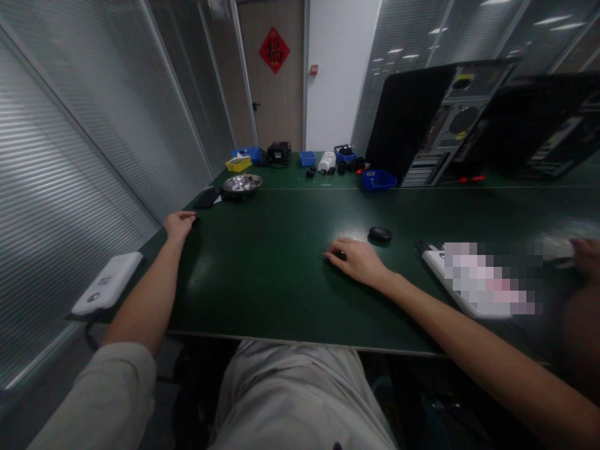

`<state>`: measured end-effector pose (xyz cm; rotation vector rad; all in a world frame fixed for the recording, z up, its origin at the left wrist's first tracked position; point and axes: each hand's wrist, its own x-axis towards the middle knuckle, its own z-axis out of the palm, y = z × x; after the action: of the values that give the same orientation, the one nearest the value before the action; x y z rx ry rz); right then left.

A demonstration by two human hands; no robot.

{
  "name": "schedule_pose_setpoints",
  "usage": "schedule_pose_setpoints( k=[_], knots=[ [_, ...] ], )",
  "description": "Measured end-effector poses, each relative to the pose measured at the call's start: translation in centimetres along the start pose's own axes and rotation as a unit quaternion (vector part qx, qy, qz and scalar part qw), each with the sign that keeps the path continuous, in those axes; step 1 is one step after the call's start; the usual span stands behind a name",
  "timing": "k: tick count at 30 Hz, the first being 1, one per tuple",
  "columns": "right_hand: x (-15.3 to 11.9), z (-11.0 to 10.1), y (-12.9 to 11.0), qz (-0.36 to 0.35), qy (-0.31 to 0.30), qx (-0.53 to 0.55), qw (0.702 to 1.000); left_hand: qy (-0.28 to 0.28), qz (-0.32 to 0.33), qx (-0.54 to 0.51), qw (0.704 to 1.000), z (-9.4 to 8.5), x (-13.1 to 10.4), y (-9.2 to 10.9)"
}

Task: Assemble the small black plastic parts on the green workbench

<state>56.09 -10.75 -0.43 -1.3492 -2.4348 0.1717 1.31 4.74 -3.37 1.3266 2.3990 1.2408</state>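
My left hand (pixel 179 225) is at the left edge of the green table, its fingers pinched together. A small dark thing (pixel 196 219) shows at the fingertips, too small to name. My right hand (pixel 359 259) rests on the table near the middle, fingers curled around a small dark-handled tool (pixel 342 255) with a thin metal tip pointing left. Most of that tool is hidden by the hand. Just beyond the right hand lies a black computer mouse (pixel 380 234). Past the left hand are a black flat object (pixel 207 198) and a round metal dish (pixel 242 184).
White devices lie at the left edge (pixel 107 283) and on the right (pixel 452 284), the latter partly blurred. Blue trays (pixel 379 180), a yellow tray (pixel 239 164) and a black box (pixel 279 151) stand at the back. Computer towers (pixel 412 125) rise behind. Another person's hand (pixel 585 256) is far right.
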Motion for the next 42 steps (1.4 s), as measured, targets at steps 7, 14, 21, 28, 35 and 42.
schedule_pose_setpoints(
  k=[7, 14, 21, 28, 35, 42],
  knots=[
    [0.1, 0.0, 0.1, 0.003, 0.002, -0.003, 1.000, -0.092, 0.074, -0.011, 0.993, 1.6, -2.4, 3.3],
    [0.1, 0.2, 0.3, -0.003, 0.005, -0.008, 1.000, -0.270, 0.212, -0.056, 0.938, 4.8, -9.7, 9.2],
    [0.1, 0.3, 0.1, -0.007, 0.017, 0.016, 1.000, -0.508, 0.406, -0.179, 0.738, 5.3, -23.1, 14.9],
    [-0.3, 0.2, -1.2, -0.055, 0.013, 0.054, 0.997, -0.525, 0.406, -0.200, 0.721, 5.0, -24.4, 15.3],
    [-0.4, 0.5, -1.7, -0.063, -0.018, 0.034, 0.997, -0.526, 0.460, -0.176, 0.694, 4.5, -24.2, 15.5],
    [-0.5, 0.9, -1.9, -0.064, -0.014, 0.018, 0.998, -0.517, 0.489, -0.178, 0.680, 4.1, -24.2, 15.6]
  ],
)
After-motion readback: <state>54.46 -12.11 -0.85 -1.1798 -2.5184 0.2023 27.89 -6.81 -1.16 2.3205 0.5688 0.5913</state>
